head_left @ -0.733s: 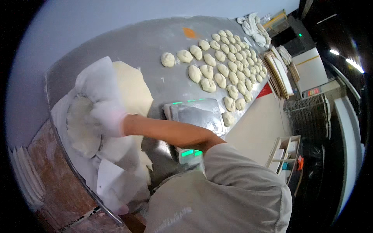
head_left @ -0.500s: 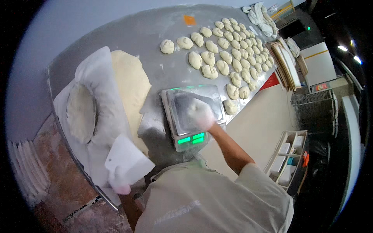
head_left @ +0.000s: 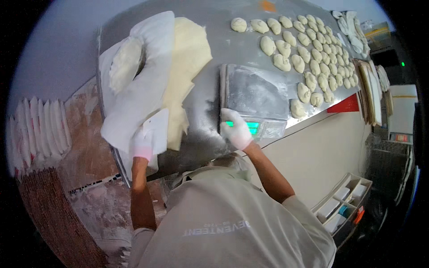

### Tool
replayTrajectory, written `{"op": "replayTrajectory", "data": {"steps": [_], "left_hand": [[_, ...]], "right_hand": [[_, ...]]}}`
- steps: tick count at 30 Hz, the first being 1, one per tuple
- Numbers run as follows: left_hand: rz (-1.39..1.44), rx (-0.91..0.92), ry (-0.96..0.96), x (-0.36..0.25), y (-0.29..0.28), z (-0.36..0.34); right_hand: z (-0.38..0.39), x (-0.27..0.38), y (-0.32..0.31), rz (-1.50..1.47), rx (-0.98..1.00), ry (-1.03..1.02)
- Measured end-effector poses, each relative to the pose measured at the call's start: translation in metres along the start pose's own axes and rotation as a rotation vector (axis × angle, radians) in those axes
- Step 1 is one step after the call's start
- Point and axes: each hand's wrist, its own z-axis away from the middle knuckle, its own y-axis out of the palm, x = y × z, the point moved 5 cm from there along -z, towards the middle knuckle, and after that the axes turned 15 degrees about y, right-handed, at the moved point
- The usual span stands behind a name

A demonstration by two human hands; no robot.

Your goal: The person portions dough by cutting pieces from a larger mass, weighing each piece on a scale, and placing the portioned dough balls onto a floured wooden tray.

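Note:
My left hand (head_left: 144, 144), in a white and pink glove, grips a flat white scraper (head_left: 156, 123) over the lower end of a white cloth (head_left: 120, 114). The cloth partly covers a pale dough sheet (head_left: 190, 53), with a bowl of white powder (head_left: 125, 64) lying on it. My right hand (head_left: 234, 128), also gloved, touches the front panel of a steel scale (head_left: 254, 87), beside its green display, its fingers loosely bent and apart. Many shaped dough pieces (head_left: 281, 61) lie behind and right of the scale.
The steel table (head_left: 205, 125) ends near my body. Stacked boards (head_left: 371, 91) and white cloths (head_left: 353, 29) are at the right. A divided bin of containers (head_left: 339, 205) stands low at the right, white sacks (head_left: 40, 129) at the left.
My right hand moved from the left-hand cloth and bowl onto the scale's top, then down to its front panel. My left hand's scraper shifted upward in the picture as the whole view moved.

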Motion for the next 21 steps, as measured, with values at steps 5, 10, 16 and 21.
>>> {"op": "replayTrajectory", "data": {"steps": [5,10,16,21], "left_hand": [[-0.611,0.196,0.021,-0.031,-0.002,-0.021],[-0.745,0.347,0.356,0.004,0.033,-0.056],[-0.515,0.694,0.162,0.047,0.110,-0.099],[-0.585,0.842,0.282,0.037,0.148,-0.075]], "right_hand": [[-0.017,0.030,0.085,0.099,0.234,-0.043],[-0.037,0.047,0.145,0.055,0.326,-0.111],[-0.022,0.042,0.158,0.223,0.059,0.028],[0.043,-0.028,0.151,0.297,0.135,0.151]]}}
